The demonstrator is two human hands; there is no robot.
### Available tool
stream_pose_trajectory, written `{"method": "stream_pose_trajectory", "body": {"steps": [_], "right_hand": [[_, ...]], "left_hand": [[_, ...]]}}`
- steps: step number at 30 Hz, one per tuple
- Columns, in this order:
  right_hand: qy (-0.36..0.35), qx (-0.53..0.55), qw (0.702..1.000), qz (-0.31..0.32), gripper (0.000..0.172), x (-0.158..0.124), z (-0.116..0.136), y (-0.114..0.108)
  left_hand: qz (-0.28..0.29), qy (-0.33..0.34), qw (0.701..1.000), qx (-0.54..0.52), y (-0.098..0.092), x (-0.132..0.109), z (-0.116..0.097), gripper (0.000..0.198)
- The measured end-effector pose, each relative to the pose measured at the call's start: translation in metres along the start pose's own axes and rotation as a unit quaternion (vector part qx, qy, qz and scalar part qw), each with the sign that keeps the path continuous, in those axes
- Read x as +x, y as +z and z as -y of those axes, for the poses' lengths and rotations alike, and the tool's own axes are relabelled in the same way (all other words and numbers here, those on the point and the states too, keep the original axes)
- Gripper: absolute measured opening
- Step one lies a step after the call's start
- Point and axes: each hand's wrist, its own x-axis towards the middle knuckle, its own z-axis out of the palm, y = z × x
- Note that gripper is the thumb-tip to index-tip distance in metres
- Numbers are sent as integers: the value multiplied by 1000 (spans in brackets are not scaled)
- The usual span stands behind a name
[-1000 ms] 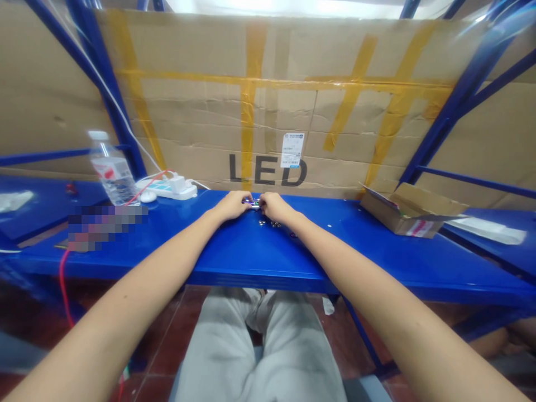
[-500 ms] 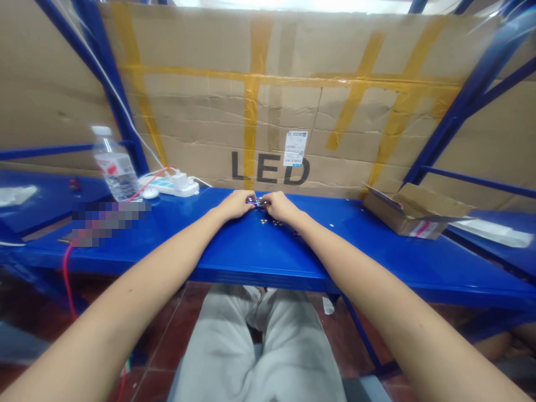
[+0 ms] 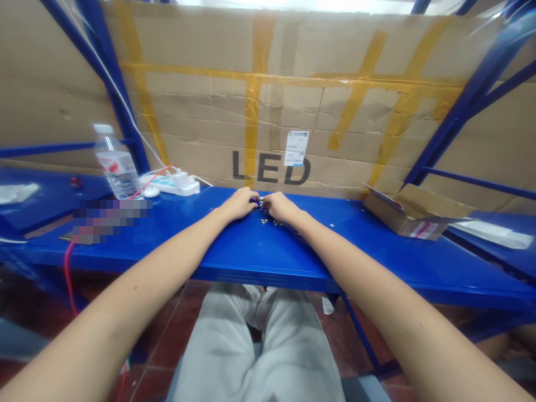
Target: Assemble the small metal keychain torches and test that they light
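Observation:
Both my arms reach forward over a blue metal shelf (image 3: pixel 259 257). My left hand (image 3: pixel 239 203) and my right hand (image 3: pixel 280 206) meet at the far middle of the shelf, fingers pinched together on a small dark part (image 3: pixel 258 203) between them. The part is too small to make out. A few small shiny pieces (image 3: pixel 270 222) lie loose on the shelf just in front of my right hand.
A plastic water bottle (image 3: pixel 116 165) and a white power strip (image 3: pixel 170 183) with a red cable stand at the left. An open cardboard box (image 3: pixel 412 214) sits at the right. A taped cardboard wall marked LED (image 3: pixel 272 111) closes the back.
The hands stay together on the small part with only slight finger motion. The view has shifted a little.

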Motion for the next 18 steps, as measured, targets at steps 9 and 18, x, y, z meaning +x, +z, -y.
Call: {"method": "stream_pose_trajectory", "body": {"steps": [9,18], "right_hand": [[-6,-62,998,8,25,-2,6,-3],[23,-80,997,-4,24,-4,2,-4]], "left_hand": [[4,28,999,15,1,1,-4,23],[-4,-43,995,-88,-3,1,3,20]]}}
